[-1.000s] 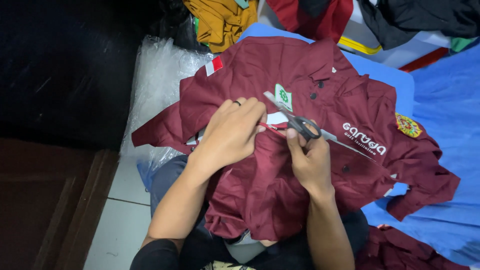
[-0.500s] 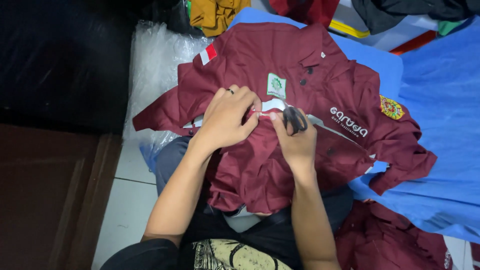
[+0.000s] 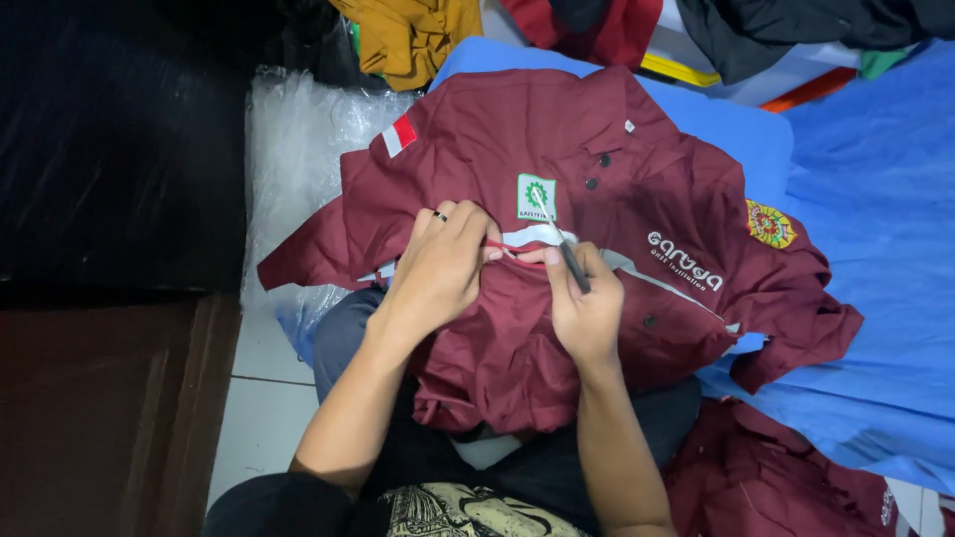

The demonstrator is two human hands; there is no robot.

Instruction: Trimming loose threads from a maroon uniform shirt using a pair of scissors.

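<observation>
A maroon work shirt (image 3: 637, 169) with sewn badges and a white stripe lies spread across my lap. My left hand (image 3: 443, 268), a ring on one finger, pinches the shirt fabric near the chest stripe. My right hand (image 3: 587, 308) grips small scissors (image 3: 565, 249), blades pointing up toward a green and white chest badge (image 3: 535, 196). The two hands almost touch at the stripe, where a thin red thread shows between them.
A clear plastic bag (image 3: 298, 149) lies left of the shirt on the tiled floor. Blue fabric (image 3: 875, 249) spreads to the right. A mustard garment (image 3: 413, 35) and other clothes pile at the top. More maroon cloth (image 3: 756, 477) sits at lower right. Dark furniture stands on the left.
The scissors have swung from lying slantwise to the right to pointing up at the chest badge. Both hands stayed at the stripe and drew closer together.
</observation>
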